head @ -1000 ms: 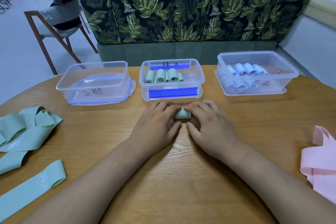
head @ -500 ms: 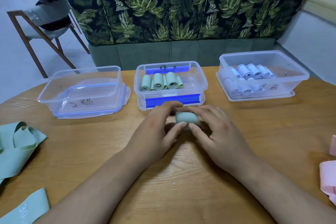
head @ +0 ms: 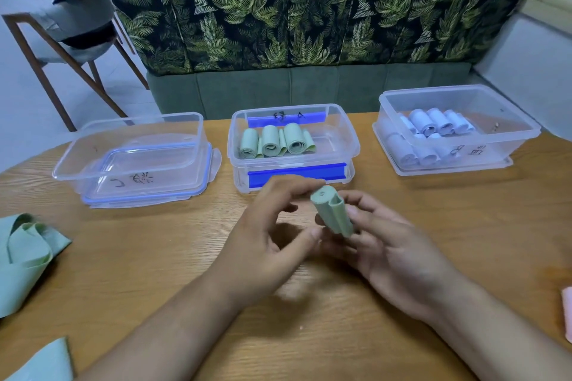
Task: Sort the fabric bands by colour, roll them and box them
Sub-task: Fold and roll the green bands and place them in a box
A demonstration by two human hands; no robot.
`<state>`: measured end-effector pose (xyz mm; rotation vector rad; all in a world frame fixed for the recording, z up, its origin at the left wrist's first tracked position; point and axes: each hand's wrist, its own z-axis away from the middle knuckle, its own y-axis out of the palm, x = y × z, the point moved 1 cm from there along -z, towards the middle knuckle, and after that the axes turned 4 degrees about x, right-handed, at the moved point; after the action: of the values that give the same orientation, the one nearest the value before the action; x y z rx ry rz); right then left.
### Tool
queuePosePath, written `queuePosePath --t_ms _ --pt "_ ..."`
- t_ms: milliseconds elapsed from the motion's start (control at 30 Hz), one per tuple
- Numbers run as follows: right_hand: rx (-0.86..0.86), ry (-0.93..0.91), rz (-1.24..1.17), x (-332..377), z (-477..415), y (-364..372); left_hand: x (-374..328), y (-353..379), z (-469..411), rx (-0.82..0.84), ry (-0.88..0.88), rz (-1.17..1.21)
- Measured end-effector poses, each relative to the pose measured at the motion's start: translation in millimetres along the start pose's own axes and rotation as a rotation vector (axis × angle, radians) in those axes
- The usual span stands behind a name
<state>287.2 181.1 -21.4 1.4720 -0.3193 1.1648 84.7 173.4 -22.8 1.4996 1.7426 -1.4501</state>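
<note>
Wood counter (head: 464,241) fills lower frame. 3 clear boxes across ctr: left box (head: 130,130), mid box (head: 349,139) w/ green rolls (head: 270,144), right box (head: 510,120) w/ pale rolls (head: 433,124). Below mid box, left hand (head: 266,244) & right hand (head: 396,250), fingers (head: 368,204) of both grasping rolled green band (head: 332,215).

The head camera is looking forward and down at the nearby table (head: 464,226). It is facing the sofa (head: 309,9).
</note>
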Motion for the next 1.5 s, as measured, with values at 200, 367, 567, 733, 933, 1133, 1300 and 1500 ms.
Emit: queuePosePath --t_ms 200,367,567,733,933,1133,1300,1500 --pt "0.136 0.121 -0.277 -5.0 4.1 2.7 -3.2 7.8 3.9 -0.025 0.097 -0.15" --pt "0.082 0.1 -0.077 -5.8 5.8 10.0 -4.5 2.3 1.8 -0.09 0.188 -0.256" --pt "-0.168 -0.061 0.258 -3.4 3.0 7.7 1.1 0.7 0.0 -0.03 0.165 -0.445" --pt "-0.139 -0.044 0.424 1.4 4.1 2.9 7.2 1.5 -2.7 0.042 0.164 -0.548" --pt "-0.222 -0.098 0.723 12.3 6.6 11.1 4.6 2.2 -3.8 0.023 0.198 -0.595" --pt "-0.33 -0.242 0.937 70.5 -6.5 31.5 -2.4 -10.4 -5.1 -0.172 0.247 -0.655" --pt "-0.477 -0.204 1.365 128.7 -82.9 37.2 18.6 -18.6 -9.2 -0.298 0.07 -0.72" --pt "-0.532 0.064 1.954 119.0 -147.8 55.5 31.0 -15.6 -7.1 -0.283 -0.055 -0.805"
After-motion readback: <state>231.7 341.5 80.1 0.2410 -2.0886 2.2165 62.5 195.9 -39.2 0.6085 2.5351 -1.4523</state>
